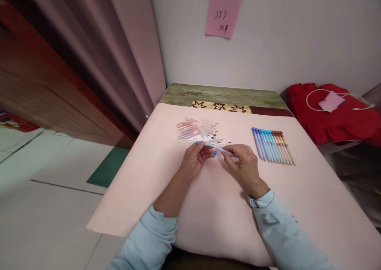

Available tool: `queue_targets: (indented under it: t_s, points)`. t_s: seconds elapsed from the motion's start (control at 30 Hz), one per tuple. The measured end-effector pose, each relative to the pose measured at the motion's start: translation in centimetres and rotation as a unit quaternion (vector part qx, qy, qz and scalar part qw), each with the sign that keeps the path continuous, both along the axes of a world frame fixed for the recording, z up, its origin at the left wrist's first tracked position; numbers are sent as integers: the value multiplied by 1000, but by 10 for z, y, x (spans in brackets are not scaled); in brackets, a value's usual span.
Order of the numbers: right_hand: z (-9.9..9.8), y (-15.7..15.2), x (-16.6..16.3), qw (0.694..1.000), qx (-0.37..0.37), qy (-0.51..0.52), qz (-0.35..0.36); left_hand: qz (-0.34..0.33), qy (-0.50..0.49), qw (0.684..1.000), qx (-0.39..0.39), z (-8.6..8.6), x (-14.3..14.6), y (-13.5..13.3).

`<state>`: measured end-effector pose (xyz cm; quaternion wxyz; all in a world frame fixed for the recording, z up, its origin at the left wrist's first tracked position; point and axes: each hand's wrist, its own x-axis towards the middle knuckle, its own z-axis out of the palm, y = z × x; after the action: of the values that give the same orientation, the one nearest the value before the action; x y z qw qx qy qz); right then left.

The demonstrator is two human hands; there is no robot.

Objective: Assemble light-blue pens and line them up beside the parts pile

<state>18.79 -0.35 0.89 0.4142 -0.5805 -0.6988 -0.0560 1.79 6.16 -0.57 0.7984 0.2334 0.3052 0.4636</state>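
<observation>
Both hands hold one light blue pen (216, 147) a little above a pink-covered table (166, 182). My left hand (195, 159) pinches the pen's left end with curled fingers. My right hand (244, 164) grips its right end. A small blue cap (214, 153) lies on the table just under the pen. Behind the hands is a loose pile of clear pen tubes and refills (198, 132). To the right lies a neat row of several assembled pens (273, 145), blue ones on the left and brown ones on the right.
A green patterned cloth (223, 95) shows at the table's far edge against the wall. A pink note (223, 12) hangs on the wall. Red fabric with a white cable (333, 111) sits at the right. A curtain (119, 55) hangs at the left.
</observation>
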Motion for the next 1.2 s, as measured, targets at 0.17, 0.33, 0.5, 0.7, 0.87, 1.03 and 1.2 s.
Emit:
queue_targets:
  t_s: [0.17,0.33,0.5,0.7,0.87,1.03,1.2]
  points:
    - [-3,2,2,1000,17,-5,2,-4,49,998,47,1,3,-4]
    - [-1,0,-5,1000,13,24,-7,-10,69,994,84,2,3,-5]
    - [1,-4,-18,999,23,38,-10,-6,59,994,87,3,2,-4]
    - [1,-6,-25,998,27,49,-14,-20,52,994,96,6,1,-4]
    - [-1,-7,-26,999,-7,35,-11,-22,58,993,102,7,1,-5]
    - [-3,-7,-26,997,-54,41,-24,-3,61,992,111,6,3,-4]
    - [-1,-8,-28,992,-90,81,-29,17,64,993,103,5,3,-2]
